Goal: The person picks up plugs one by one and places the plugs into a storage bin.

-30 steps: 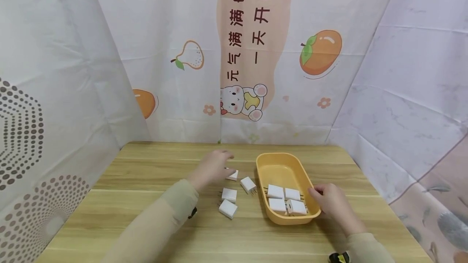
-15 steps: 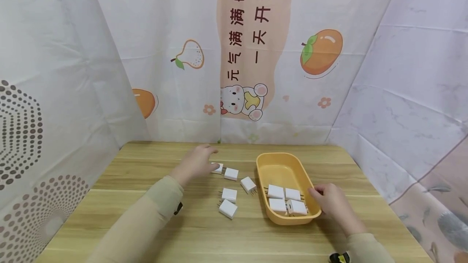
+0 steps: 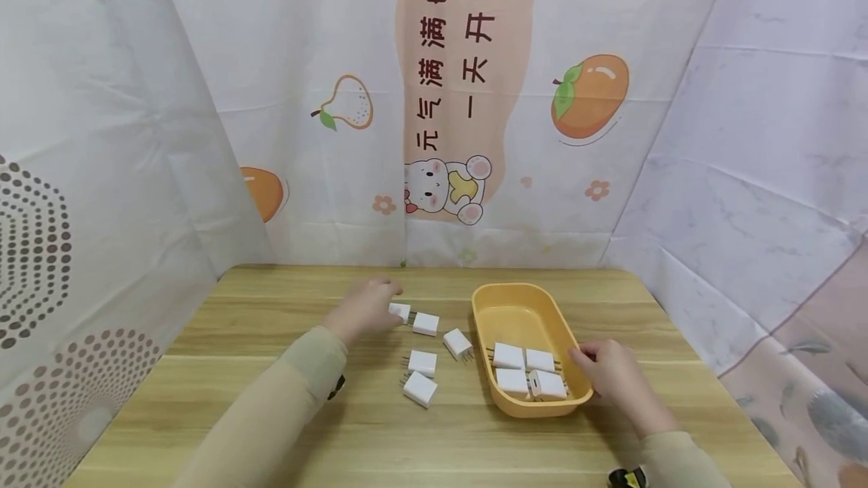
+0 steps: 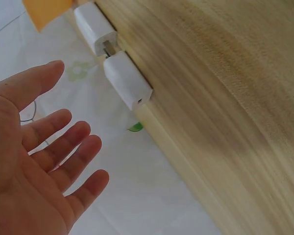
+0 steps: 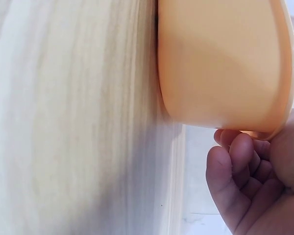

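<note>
My left hand reaches over the table's far side, beside a white charger plug that it partly hides in the head view. In the left wrist view, its fingers are spread and loosely bent, holding nothing, with a gap to the charger plug. Another charger plug lies end to end with that one. My right hand pinches the right rim of an orange-yellow plastic bin; in the right wrist view its fingers curl below the rim. Several white charger plugs lie in the bin's near half.
Between the left forearm and the bin lie more loose charger plugs: one angled close to the bin, and two nearly touching, one behind the other. A printed curtain hangs at the wooden table's back edge.
My left hand has moved left from over the charger plugs, uncovering the leftmost one, and lately shifted only slightly. The right hand keeps its hold on the bin. The head view has turned a little.
</note>
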Motion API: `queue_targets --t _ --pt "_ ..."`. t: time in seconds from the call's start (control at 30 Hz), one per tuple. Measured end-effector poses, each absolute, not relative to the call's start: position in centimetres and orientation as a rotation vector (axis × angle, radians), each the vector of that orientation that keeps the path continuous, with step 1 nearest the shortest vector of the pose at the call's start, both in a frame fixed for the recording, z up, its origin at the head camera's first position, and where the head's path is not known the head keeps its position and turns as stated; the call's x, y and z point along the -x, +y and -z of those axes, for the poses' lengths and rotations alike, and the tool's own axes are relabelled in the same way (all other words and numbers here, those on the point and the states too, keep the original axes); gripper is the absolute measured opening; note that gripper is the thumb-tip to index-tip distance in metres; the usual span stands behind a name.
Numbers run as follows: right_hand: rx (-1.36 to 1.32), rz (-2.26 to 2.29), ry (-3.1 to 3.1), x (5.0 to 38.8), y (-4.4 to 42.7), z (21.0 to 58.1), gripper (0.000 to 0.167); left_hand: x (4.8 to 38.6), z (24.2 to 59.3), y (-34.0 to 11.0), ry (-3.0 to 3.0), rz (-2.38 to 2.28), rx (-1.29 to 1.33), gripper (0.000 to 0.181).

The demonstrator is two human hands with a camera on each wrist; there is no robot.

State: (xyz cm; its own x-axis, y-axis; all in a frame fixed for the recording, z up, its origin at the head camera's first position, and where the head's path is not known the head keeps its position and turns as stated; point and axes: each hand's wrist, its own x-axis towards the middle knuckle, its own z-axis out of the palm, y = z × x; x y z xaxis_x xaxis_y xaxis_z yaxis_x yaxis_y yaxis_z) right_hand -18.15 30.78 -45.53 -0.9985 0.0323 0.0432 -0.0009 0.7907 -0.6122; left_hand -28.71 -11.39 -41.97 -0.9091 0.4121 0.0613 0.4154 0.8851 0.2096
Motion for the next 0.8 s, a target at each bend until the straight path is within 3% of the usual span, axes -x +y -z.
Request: queue_targets --t 0.37,0.67,0.8 --pt "0.043 -1.012 -2.933 18.2 30.6 45.5 0.022 29.7 43.3 -10.9 -3.107 0.303 0.657 0.052" --pt "0.004 -0.977 -2.919 18.2 30.7 45.7 0.02 30.1 44.3 -10.4 -3.138 0.304 0.648 0.02" --pt "0.013 -0.981 -2.921 18.2 30.8 45.8 0.02 30.1 44.4 -10.1 -3.124 0.302 0.627 0.016"
